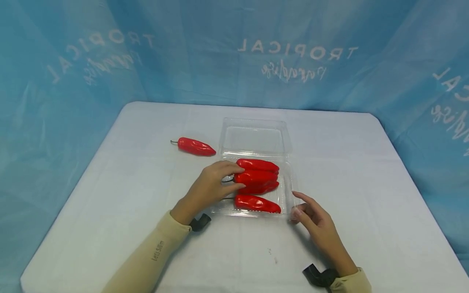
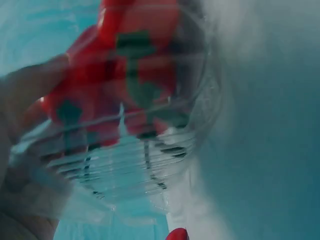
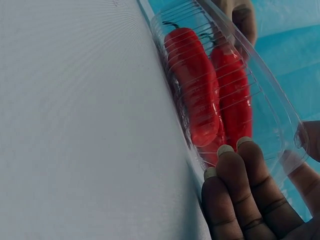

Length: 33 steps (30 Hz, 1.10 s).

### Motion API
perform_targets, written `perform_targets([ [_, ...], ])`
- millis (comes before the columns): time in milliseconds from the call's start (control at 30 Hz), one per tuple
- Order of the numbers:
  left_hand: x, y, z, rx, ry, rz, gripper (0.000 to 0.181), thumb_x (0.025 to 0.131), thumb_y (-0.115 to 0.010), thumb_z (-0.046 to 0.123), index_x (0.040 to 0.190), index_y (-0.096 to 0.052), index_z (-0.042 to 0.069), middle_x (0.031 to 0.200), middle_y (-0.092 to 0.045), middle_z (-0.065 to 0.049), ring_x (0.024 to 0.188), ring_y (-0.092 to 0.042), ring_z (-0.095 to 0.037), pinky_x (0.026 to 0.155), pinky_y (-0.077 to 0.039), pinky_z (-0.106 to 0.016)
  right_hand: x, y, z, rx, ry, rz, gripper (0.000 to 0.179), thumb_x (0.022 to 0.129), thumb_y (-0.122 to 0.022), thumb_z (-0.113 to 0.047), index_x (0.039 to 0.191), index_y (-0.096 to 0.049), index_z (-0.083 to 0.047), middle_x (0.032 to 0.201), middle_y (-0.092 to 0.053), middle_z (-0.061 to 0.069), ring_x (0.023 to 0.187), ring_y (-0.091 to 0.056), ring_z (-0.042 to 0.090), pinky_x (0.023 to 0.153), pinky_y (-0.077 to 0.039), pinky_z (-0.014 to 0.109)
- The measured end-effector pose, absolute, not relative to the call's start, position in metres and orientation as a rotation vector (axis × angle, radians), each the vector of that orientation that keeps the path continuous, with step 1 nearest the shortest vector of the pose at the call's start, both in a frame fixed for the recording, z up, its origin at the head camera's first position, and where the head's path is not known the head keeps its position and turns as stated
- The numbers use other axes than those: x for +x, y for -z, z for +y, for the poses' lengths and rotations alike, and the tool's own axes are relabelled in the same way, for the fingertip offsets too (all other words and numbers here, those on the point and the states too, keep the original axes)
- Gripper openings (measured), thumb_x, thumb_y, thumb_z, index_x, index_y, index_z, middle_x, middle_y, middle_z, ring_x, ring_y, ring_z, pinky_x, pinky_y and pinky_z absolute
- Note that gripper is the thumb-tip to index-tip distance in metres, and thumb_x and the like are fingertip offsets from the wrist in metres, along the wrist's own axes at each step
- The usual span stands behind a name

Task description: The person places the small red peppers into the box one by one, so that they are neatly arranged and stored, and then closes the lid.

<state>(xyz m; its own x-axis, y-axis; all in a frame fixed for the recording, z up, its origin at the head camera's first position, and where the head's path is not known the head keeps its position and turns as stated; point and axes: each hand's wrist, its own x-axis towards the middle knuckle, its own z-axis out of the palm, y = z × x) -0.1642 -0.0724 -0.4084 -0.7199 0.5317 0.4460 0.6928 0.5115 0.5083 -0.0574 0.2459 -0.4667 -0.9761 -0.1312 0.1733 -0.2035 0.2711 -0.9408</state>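
A clear plastic clamshell container lies with its lid folded back. Several red peppers sit side by side in its base, stems to the left. My left hand reaches over the left rim, pinching a red pepper near its stem end between thumb and fingers. At the near right corner, my right hand grips the rim; in the right wrist view its thumb lies over the edge and the other fingers rest along the outer wall. Nearest me in the base is another red pepper.
One more red pepper lies on the white table, left of the lid. Blue printed cloth hangs behind and beside the table. Dark straps with camera mounts are on both wrists.
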Motion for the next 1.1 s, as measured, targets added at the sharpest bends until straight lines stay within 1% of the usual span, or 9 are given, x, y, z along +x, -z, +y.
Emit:
perform_targets([
  [133,-0.165,0.412,-0.065,-1.068,0.921,-2.498,0.051,0.08,-0.09,0.024,0.126,-0.071,0.009,0.123,-0.07,-0.005,0.116,-0.065,-0.019,0.096,-0.055,-0.032,-0.057,0.465,0.247,0.306,-1.828,-2.461,0.047,0.102,-0.06,-0.004,0.148,-0.052,-0.01,0.099,-0.068,0.01,0.084,-0.07,0.02,0.079,-0.06,0.028],
  [367,-0.168,0.408,-0.067,-1.052,0.945,-2.462,0.055,0.08,-0.09,0.026,0.129,-0.07,0.01,0.125,-0.068,-0.003,0.115,-0.064,-0.016,0.096,-0.055,-0.031,-0.058,0.466,0.248,0.308,-1.852,-2.45,0.047,0.103,-0.059,-0.004,0.149,-0.05,-0.009,0.099,-0.068,0.013,0.085,-0.07,0.02,0.079,-0.06,0.029],
  [500,-0.175,0.4,-0.081,-1.015,0.949,-2.435,0.049,0.083,-0.088,0.026,0.126,-0.071,0.009,0.124,-0.068,-0.003,0.116,-0.064,-0.018,0.099,-0.054,-0.035,-0.059,0.466,0.248,0.341,-1.893,-2.405,0.048,0.102,-0.057,0.001,0.149,-0.049,-0.006,0.098,-0.067,0.016,0.085,-0.069,0.022,0.078,-0.06,0.03],
  [700,-0.204,0.393,-0.128,-0.782,0.99,-2.445,0.035,0.088,-0.083,0.022,0.12,-0.075,0.011,0.123,-0.07,-0.005,0.12,-0.062,-0.023,0.104,-0.05,-0.045,-0.06,0.467,0.247,0.367,-1.901,-2.392,0.048,0.102,-0.057,0.001,0.149,-0.049,-0.006,0.098,-0.067,0.014,0.085,-0.068,0.022,0.078,-0.06,0.03],
  [800,-0.227,0.395,-0.163,-0.605,0.97,-2.562,0.038,0.09,-0.08,0.026,0.125,-0.073,0.011,0.135,-0.064,-0.006,0.13,-0.054,-0.026,0.108,-0.045,-0.053,-0.061,0.468,0.247,0.364,-1.9,-2.398,0.048,0.102,-0.058,0.001,0.149,-0.049,-0.006,0.099,-0.067,0.014,0.086,-0.068,0.022,0.078,-0.06,0.03],
  [900,-0.247,0.399,-0.198,-0.431,0.905,-2.724,0.049,0.094,-0.076,0.033,0.137,-0.066,0.014,0.151,-0.052,-0.007,0.143,-0.04,-0.03,0.113,-0.035,-0.062,-0.06,0.469,0.247,0.343,-1.905,-2.41,0.048,0.102,-0.058,-0.001,0.149,-0.05,-0.008,0.099,-0.067,0.014,0.086,-0.068,0.023,0.079,-0.061,0.031],
  [967,-0.257,0.404,-0.217,-0.342,0.912,-2.815,0.056,0.095,-0.073,0.04,0.144,-0.06,0.017,0.157,-0.045,-0.007,0.148,-0.033,-0.032,0.114,-0.03,-0.066,-0.06,0.469,0.247,0.328,-1.904,-2.422,0.047,0.103,-0.058,-0.002,0.149,-0.05,-0.008,0.1,-0.067,0.014,0.086,-0.068,0.023,0.08,-0.061,0.031],
  [1033,-0.262,0.41,-0.23,-0.271,1.003,-2.873,0.063,0.094,-0.072,0.045,0.149,-0.055,0.021,0.16,-0.042,-0.005,0.15,-0.031,-0.031,0.114,-0.032,-0.065,-0.06,0.469,0.247,0.322,-1.902,-2.427,0.047,0.103,-0.059,-0.002,0.149,-0.05,-0.008,0.099,-0.067,0.013,0.086,-0.068,0.023,0.08,-0.061,0.031],
  [1100,-0.266,0.418,-0.238,-0.227,1.119,-2.901,0.068,0.092,-0.073,0.05,0.151,-0.052,0.023,0.16,-0.042,-0.004,0.15,-0.033,-0.029,0.113,-0.036,-0.061,-0.059,0.469,0.247,0.323,-1.898,-2.429,0.047,0.102,-0.059,-0.002,0.148,-0.05,-0.007,0.099,-0.067,0.013,0.085,-0.069,0.023,0.08,-0.061,0.031],
])
